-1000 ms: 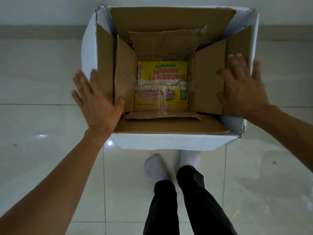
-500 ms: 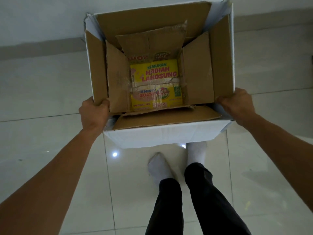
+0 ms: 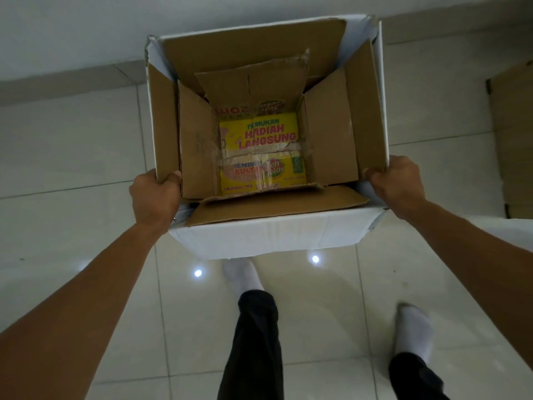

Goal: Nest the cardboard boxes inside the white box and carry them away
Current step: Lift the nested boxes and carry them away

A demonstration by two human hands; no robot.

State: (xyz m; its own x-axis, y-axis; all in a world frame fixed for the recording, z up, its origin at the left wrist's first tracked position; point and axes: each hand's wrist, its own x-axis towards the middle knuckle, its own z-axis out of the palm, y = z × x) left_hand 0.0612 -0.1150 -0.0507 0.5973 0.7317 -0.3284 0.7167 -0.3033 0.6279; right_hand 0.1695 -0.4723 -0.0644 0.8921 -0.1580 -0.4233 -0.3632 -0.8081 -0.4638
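Note:
The white box [image 3: 274,235] is lifted off the floor in front of me, open at the top. A brown cardboard box [image 3: 196,145] sits nested inside it with its flaps up. At the bottom of that lies a yellow printed tea carton [image 3: 259,148]. My left hand [image 3: 154,197] grips the white box's left wall near the front corner, thumb inside. My right hand [image 3: 396,183] grips the right wall the same way.
Pale glossy floor tiles [image 3: 72,168] spread all around, with a grey skirting and white wall [image 3: 72,30] behind the box. A brown wooden panel [image 3: 513,140] stands at the right edge. My legs in dark trousers and white socks [image 3: 242,275] are below the box, one foot stepping out right.
My hands went from open beside the box to gripping its side walls and lifting it. The view has swung right, and my right foot has stepped out to the right.

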